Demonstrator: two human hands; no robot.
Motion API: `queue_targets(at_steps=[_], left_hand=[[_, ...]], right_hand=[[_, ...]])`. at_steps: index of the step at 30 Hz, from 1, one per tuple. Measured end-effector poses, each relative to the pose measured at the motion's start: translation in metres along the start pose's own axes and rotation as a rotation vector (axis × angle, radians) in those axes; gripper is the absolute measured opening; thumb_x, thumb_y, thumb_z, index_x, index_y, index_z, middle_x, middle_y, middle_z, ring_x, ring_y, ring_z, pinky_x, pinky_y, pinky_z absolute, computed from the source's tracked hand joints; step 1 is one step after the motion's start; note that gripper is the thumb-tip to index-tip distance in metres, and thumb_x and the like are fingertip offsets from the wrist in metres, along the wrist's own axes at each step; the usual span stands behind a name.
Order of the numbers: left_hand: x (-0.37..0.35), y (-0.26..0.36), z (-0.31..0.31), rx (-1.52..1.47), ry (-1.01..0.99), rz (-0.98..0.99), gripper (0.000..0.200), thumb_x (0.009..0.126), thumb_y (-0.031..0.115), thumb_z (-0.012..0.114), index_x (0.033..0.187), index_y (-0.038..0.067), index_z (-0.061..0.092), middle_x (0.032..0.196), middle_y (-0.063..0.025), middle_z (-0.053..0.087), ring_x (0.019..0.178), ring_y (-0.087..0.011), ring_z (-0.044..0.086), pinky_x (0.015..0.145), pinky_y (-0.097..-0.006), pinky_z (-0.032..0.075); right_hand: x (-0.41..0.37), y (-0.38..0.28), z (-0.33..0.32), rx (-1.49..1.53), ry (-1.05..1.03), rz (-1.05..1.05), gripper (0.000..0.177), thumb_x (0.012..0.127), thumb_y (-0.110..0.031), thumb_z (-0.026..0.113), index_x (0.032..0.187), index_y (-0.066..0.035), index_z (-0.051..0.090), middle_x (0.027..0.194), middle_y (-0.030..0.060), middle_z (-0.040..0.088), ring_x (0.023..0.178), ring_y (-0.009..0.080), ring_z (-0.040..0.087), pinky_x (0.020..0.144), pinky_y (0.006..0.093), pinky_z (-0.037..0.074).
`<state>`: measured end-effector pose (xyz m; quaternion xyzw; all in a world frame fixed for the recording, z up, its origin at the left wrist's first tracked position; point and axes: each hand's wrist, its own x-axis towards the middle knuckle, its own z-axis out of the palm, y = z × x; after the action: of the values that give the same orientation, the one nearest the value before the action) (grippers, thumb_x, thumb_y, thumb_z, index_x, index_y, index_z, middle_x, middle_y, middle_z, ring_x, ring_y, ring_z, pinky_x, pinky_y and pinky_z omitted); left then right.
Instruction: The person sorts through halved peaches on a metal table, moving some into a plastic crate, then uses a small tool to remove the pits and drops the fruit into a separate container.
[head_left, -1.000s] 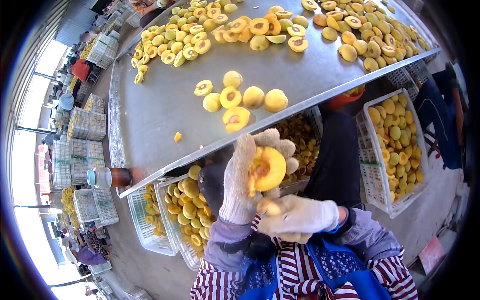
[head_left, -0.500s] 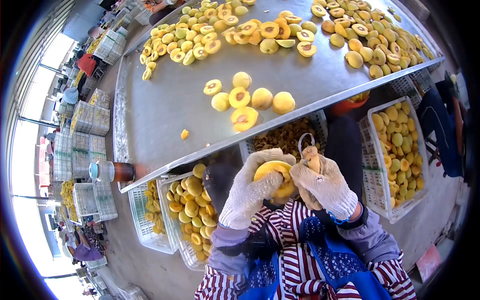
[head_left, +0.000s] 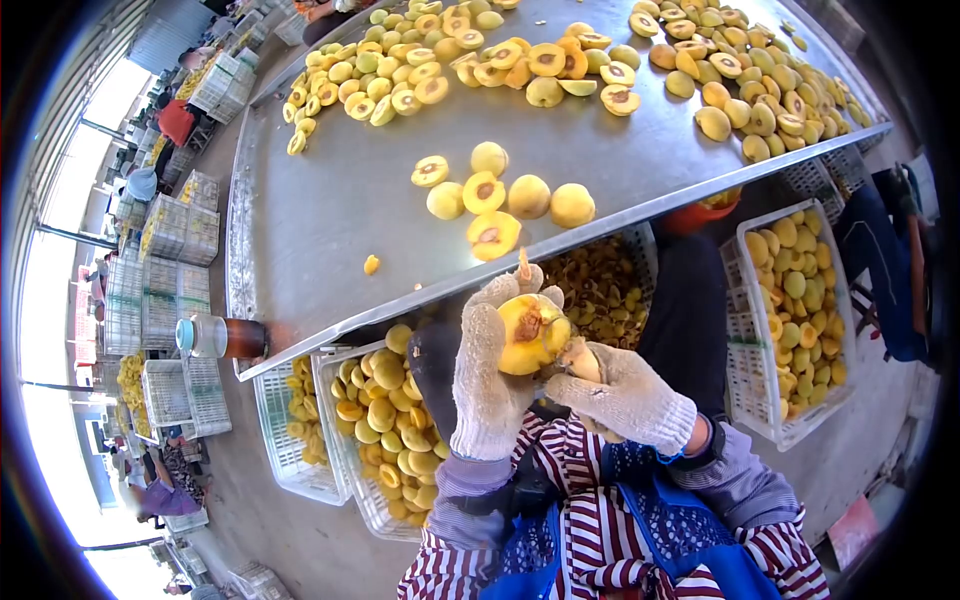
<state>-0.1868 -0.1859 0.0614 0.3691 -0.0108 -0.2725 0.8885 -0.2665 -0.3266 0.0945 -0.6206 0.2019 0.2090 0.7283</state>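
My left hand (head_left: 487, 365), in a whitish knit glove, is closed round a yellow peach half (head_left: 530, 335). Its cut face is turned up and shows a rough brown hollow in the middle. My right hand (head_left: 635, 398), gloved the same way, grips a small pitting tool by its pale handle (head_left: 582, 362), close against the peach half's right edge. The tool's working end is hidden. Just beyond my hands, several peach halves (head_left: 493, 235) lie near the edge of the metal table (head_left: 350, 220), some cut side up.
Larger heaps of peach halves (head_left: 380, 80) cover the table's far side. Below stand crates of peaches (head_left: 395, 440) at left and another crate (head_left: 790, 430) at right. Brown scraps (head_left: 600, 290) fill a basket under the table edge. A jar (head_left: 225, 338) stands at left; people work farther off.
My right hand has swung the tool from pointing upward, its wire loop showing, over to the peach half. My left hand has turned the half so its brown hollow faces up.
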Motion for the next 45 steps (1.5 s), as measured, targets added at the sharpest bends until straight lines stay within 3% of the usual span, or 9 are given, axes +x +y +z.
queue_targets(at_steps=[4, 11, 15, 21, 25, 28, 35, 40, 45], left_hand=[[-0.008, 0.002, 0.015, 0.152, 0.004, 0.069, 0.049, 0.1, 0.037, 0.055, 0.135, 0.003, 0.045, 0.139, -0.0191, 0.05, 0.126, -0.0352, 0.051, 0.103, -0.0474, 0.046], [-0.017, -0.005, 0.036, 0.359, 0.008, 0.29, 0.046, 0.102, 0.035, 0.052, 0.132, 0.0, 0.047, 0.133, -0.0212, 0.054, 0.118, -0.0349, 0.058, 0.1, -0.0453, 0.049], [-0.017, 0.008, 0.04, 0.238, -0.01, 0.095, 0.042, 0.103, 0.031, 0.051, 0.129, -0.001, 0.05, 0.129, -0.0218, 0.057, 0.114, -0.0333, 0.061, 0.098, -0.0437, 0.051], [-0.01, -0.008, 0.032, 0.732, -0.113, 0.516, 0.042, 0.102, 0.028, 0.052, 0.129, -0.003, 0.053, 0.129, -0.0203, 0.059, 0.112, -0.0296, 0.062, 0.097, -0.0392, 0.05], [-0.004, 0.011, 0.032, 0.63, -0.173, 0.055, 0.057, 0.097, 0.044, 0.058, 0.131, -0.002, 0.053, 0.126, -0.0186, 0.06, 0.113, -0.0282, 0.062, 0.092, -0.0374, 0.053], [-0.002, 0.01, 0.034, 0.624, -0.179, 0.146, 0.033, 0.096, 0.019, 0.06, 0.121, -0.003, 0.062, 0.12, -0.0155, 0.066, 0.108, -0.0247, 0.064, 0.095, -0.0339, 0.049], [0.009, 0.003, 0.004, 1.038, -0.387, 0.631, 0.032, 0.09, 0.024, 0.066, 0.11, 0.0, 0.07, 0.112, -0.017, 0.069, 0.105, -0.0323, 0.066, 0.09, -0.0384, 0.051], [-0.008, -0.001, 0.046, 0.293, -0.168, -0.01, 0.058, 0.093, 0.054, 0.06, 0.123, 0.005, 0.056, 0.115, -0.0156, 0.065, 0.099, -0.027, 0.067, 0.077, -0.0356, 0.058], [0.013, -0.001, 0.039, -0.057, 0.129, -0.167, 0.05, 0.099, 0.052, 0.05, 0.123, 0.009, 0.057, 0.117, -0.0134, 0.063, 0.102, -0.0281, 0.067, 0.055, -0.0283, 0.057]], right_hand=[[0.004, 0.003, 0.003, -0.156, 0.027, -0.005, 0.039, 0.091, -0.035, 0.067, 0.113, -0.003, 0.065, 0.101, 0.0158, 0.071, 0.093, 0.0286, 0.068, 0.082, 0.0362, 0.052], [-0.001, 0.003, 0.005, -0.016, -0.055, -0.014, 0.034, 0.093, -0.031, 0.064, 0.111, -0.002, 0.065, 0.097, 0.0123, 0.07, 0.09, 0.0238, 0.068, 0.081, 0.0348, 0.052], [-0.008, -0.01, 0.002, 0.054, -0.181, 0.059, 0.03, 0.094, -0.031, 0.064, 0.103, -0.002, 0.065, 0.081, 0.0073, 0.066, 0.072, 0.0147, 0.064, 0.064, 0.0287, 0.051], [-0.002, 0.009, -0.012, 0.339, -0.365, 0.039, 0.026, 0.094, -0.032, 0.066, 0.088, -0.007, 0.062, 0.055, -0.0013, 0.053, 0.041, 0.0067, 0.048, 0.035, 0.0207, 0.033], [-0.005, -0.001, -0.019, 0.317, -0.419, 0.159, 0.028, 0.094, -0.034, 0.065, 0.086, -0.007, 0.062, 0.056, -0.0021, 0.052, 0.041, 0.0075, 0.048, 0.036, 0.0222, 0.034], [-0.004, 0.006, -0.021, 0.411, -0.508, 0.205, 0.029, 0.094, -0.034, 0.065, 0.085, -0.007, 0.061, 0.056, -0.0018, 0.052, 0.04, 0.0074, 0.046, 0.035, 0.0231, 0.034], [0.002, 0.039, -0.031, 0.666, -0.711, 0.154, 0.031, 0.092, -0.031, 0.069, 0.105, -0.003, 0.062, 0.07, 0.0021, 0.06, 0.049, 0.0103, 0.054, 0.04, 0.0252, 0.041], [0.003, 0.041, -0.024, 0.571, -0.591, 0.061, 0.033, 0.091, -0.031, 0.07, 0.106, -0.003, 0.062, 0.074, 0.0018, 0.062, 0.055, 0.0095, 0.057, 0.046, 0.0229, 0.045], [0.001, 0.028, -0.025, 0.349, -0.742, 0.175, 0.023, 0.093, -0.032, 0.068, 0.099, -0.012, 0.06, 0.065, -0.0037, 0.054, 0.047, 0.0064, 0.048, 0.041, 0.0213, 0.037]])
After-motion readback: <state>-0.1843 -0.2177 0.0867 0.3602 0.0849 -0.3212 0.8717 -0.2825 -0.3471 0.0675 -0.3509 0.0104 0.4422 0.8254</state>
